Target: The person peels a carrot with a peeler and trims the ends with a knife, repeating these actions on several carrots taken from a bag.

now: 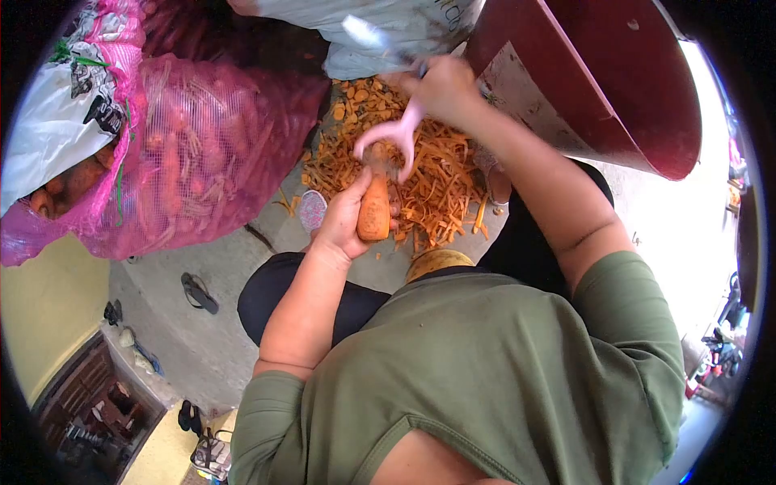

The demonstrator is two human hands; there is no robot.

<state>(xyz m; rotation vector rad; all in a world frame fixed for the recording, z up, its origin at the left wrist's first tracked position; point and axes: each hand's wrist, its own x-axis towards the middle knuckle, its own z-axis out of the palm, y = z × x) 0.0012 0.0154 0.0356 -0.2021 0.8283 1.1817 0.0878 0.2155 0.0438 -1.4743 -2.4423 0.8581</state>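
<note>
My left hand [343,218] is wrapped around a thick orange carrot [374,208], its blunt end toward me. In my right hand [446,89] is a pink Y-shaped peeler [411,121], whose forked head lies right at the far end of the carrot. A knife [368,34] also sticks out from the right hand, its pale blade pointing up and left, smeared by motion. Beneath both hands spreads a heap of orange carrot peelings [436,186], with cut slices [356,101] at its far side.
A pink mesh sack [202,153] full of carrots stands at the left. The large dark red container [598,81] is at the upper right, beside a whitish sack [388,24]. A black flip-flop [199,293] lies on the concrete floor [230,323].
</note>
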